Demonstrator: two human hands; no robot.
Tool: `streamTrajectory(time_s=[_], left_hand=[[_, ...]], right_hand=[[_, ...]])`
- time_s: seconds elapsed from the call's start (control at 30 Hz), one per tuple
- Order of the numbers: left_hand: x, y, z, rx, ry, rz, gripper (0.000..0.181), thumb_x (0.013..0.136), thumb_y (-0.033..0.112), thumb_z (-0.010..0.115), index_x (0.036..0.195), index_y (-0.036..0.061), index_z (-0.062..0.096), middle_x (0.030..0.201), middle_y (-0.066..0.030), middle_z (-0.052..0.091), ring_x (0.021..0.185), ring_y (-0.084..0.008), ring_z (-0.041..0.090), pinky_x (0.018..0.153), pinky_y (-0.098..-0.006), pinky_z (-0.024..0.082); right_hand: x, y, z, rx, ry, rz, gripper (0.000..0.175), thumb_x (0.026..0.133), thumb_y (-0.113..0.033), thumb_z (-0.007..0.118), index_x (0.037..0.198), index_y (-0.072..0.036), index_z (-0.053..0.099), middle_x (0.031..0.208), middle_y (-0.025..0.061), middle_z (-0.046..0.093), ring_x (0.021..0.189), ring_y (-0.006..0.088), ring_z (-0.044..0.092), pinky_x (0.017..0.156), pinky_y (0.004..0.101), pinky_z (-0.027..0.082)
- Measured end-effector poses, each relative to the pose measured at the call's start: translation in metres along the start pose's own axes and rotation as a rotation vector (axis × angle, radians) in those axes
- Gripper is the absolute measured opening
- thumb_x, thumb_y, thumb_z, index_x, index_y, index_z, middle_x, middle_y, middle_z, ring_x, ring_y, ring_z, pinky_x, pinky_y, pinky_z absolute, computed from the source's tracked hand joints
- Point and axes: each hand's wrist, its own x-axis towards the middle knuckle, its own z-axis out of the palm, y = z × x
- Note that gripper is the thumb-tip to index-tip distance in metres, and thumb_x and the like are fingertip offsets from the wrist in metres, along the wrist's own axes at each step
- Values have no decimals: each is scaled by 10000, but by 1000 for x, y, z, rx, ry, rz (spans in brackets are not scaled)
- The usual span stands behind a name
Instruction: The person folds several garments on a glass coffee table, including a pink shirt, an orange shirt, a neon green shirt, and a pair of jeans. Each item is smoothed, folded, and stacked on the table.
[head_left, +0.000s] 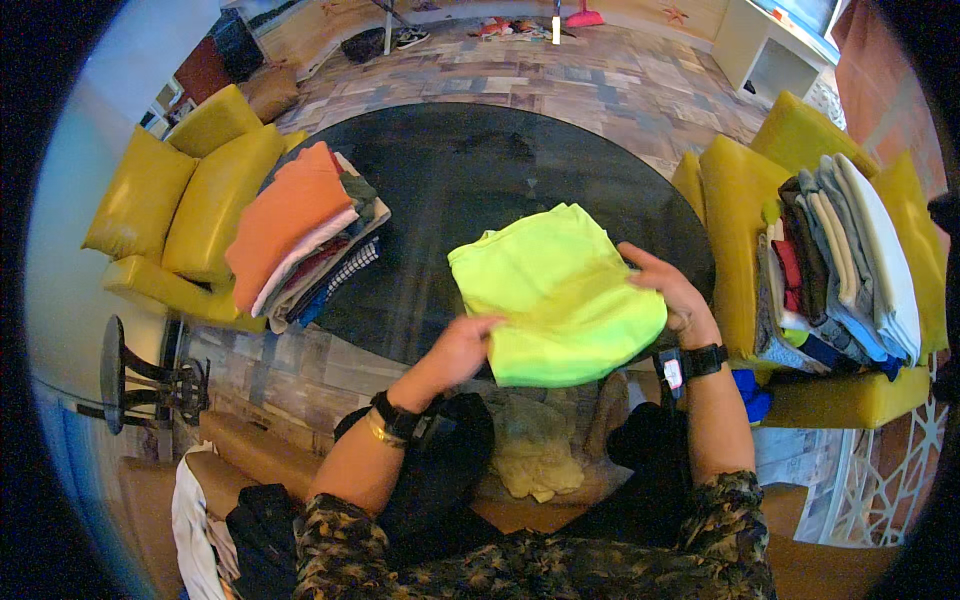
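Observation:
A folded neon yellow-green garment (555, 292) is held in front of me, above the near part of a dark oval table (465, 150). My left hand (454, 349) grips its lower left edge, thumb on top. At the right edge, my right hand (675, 296) holds the cloth with one finger stretched out past it. The fingers beneath the fabric are hidden. To the left, a stack of folded clothes (292, 217) has an orange piece on top and rests by the table's edge.
A yellow sofa chair (225, 187) stands left. Another yellow chair (742, 217) at right bears a tall stack of folded clothes (840, 262). Light cloth (536, 457) lies near my lap, and a black garment (262, 532) lies lower left. A small dark stand (142, 375) is at far left.

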Motion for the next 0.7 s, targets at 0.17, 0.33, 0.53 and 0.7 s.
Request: streamTrajectory(time_s=[0.17,0.33,0.53,0.7], left_hand=[[18,-11,-10,-735,450,-328,321,948,173,574,1231,26,539,1124,-92,658,955,-214,669,768,-362,574],[24,-22,-5,-710,462,-300,375,916,129,607,1263,32,500,1136,-101,653,964,-216,667,797,-362,562],[32,-36,2,-622,523,-207,407,897,27,581,1287,-1,470,1157,-126,642,997,-239,649,838,-357,538],[26,-37,-5,-556,599,-195,481,868,-39,539,1329,3,412,1157,-139,636,1013,-229,633,874,-347,511]], right_hand=[[15,-3,12,281,357,-103,609,945,-177,562,1478,-62,292,1138,159,624,897,226,635,703,349,558],[37,16,30,-728,440,-393,601,820,-149,671,1380,-75,467,1125,171,603,951,300,620,791,398,535],[46,30,50,-1434,577,-354,546,812,-228,668,1326,-123,516,1098,222,592,1023,372,604,815,479,527],[39,18,49,-1543,477,-319,296,848,-172,579,1140,-137,610,921,192,657,800,399,662,714,496,540]])
